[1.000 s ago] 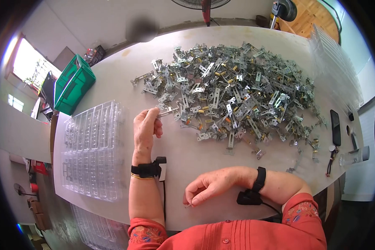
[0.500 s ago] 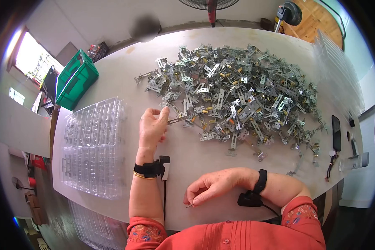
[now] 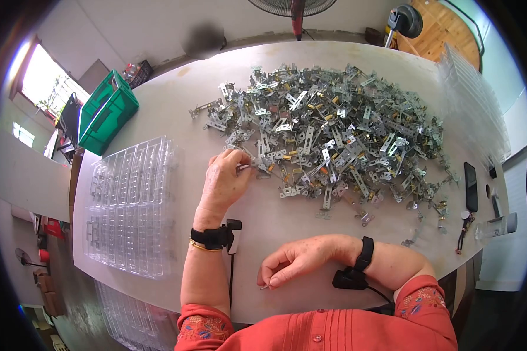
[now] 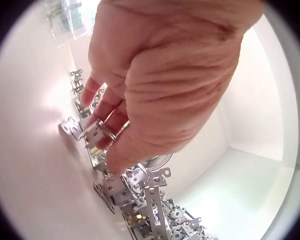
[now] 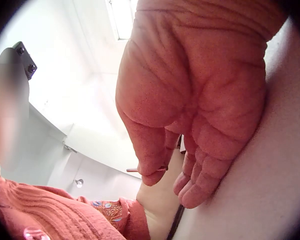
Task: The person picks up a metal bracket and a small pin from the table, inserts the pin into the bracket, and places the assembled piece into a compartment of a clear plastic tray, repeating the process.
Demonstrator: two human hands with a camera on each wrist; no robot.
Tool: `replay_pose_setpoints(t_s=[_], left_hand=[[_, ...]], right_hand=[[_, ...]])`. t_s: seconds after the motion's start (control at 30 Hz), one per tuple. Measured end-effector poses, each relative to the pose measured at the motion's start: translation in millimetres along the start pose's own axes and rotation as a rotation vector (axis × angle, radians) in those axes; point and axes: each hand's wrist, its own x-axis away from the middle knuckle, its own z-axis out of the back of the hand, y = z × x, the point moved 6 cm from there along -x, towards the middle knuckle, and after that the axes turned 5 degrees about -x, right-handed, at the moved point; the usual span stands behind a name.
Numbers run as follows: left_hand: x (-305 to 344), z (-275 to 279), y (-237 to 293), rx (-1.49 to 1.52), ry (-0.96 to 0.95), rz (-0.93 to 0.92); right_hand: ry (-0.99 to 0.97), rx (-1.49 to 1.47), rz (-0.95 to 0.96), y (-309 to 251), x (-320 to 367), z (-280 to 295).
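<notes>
A large heap of small metal brackets (image 3: 334, 128), some with brass-coloured parts, covers the middle of the table. At its left edge my left hand (image 3: 223, 182) is turned back-up, its thumb and fingers pinching a metal bracket (image 3: 243, 167), mostly hidden by the fingers. In the left wrist view, loose brackets (image 4: 152, 207) lie just beyond the fingertips. My right hand (image 3: 295, 263) rests on the table near the body. Its thumb and forefinger pinch a thin metal piece (image 5: 133, 170), of which only a short end shows.
Clear plastic compartment trays (image 3: 129, 205) lie on the left, with a green crate (image 3: 108, 114) behind them. More clear trays (image 3: 474, 99) stand stacked at the far right. A phone (image 3: 471, 187), a corded trinket (image 3: 465, 231) and a clear bottle (image 3: 496, 227) lie along the right edge.
My left hand has turned over and moved slightly right towards the heap's edge. The bracket it holds, earlier sticking out past the fingers, is now mostly covered. My right hand has stayed still.
</notes>
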Motion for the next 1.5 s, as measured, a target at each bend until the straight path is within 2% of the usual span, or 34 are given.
replay_pose_setpoints(t_s=[0.07, 0.13, 0.23, 0.3, 0.33, 0.43, 0.47, 0.57, 0.67, 0.73, 0.8, 0.87, 0.9, 0.93, 1.0, 1.03, 1.23, 1.5], left_hand=[[0, -1, 1, -0.020, 0.019, 0.008], [1, 3, -3, 0.123, 0.140, 0.139], [1, 8, -2, 0.197, 0.233, 0.093], [2, 6, -2, 0.245, 0.252, 0.098], [3, 5, -2, 0.291, 0.267, 0.103], [4, -2, -3, 0.428, 0.226, 0.163], [5, -1, -2, 0.427, 0.224, 0.166], [4, -4, 1, 0.456, 0.190, 0.160], [4, -6, -8, 0.378, 0.242, 0.261], [6, 0, -13, 0.261, 0.418, 0.303], [7, 2, -15, 0.223, 0.397, 0.334], [4, 1, -14, 0.582, 0.330, 0.362], [3, 0, -6, 0.796, 0.231, 0.379], [4, 1, -3, 0.801, 0.232, 0.378], [6, -18, 8, 1.166, -0.009, 0.417], [6, -24, 13, 1.222, -0.086, 0.389], [10, -39, 37, 1.338, -0.220, 0.468], [10, -38, 39, 1.299, -0.222, 0.458]], right_hand=[[-0.007, -0.023, 0.010, 1, -1, 0], [-0.014, -0.043, 0.022, 0, -1, -2], [0.055, -0.067, 0.086, -11, 3, -3], [0.199, -0.006, 0.260, -28, 9, 4], [0.198, -0.006, 0.257, -32, 12, 5], [0.472, -0.087, 0.407, -54, 30, 27], [0.471, -0.090, 0.406, -57, 34, 29], [0.727, -0.145, 0.513, -68, 52, 46], [0.824, -0.126, 0.569, -76, 64, 54], [0.862, -0.114, 0.575, -82, 68, 53], [0.942, -0.102, 0.552, -85, 74, 54], [0.982, -0.093, 0.558, -86, 77, 54], [1.016, -0.086, 0.563, -87, 79, 54], [1.019, -0.082, 0.560, -90, 80, 52], [1.059, -0.016, 0.567, -98, 86, 48], [1.062, -0.014, 0.561, -99, 88, 47], [1.122, 0.104, 0.525, -105, 95, 45], [1.131, 0.077, 0.498, -102, 94, 49]])
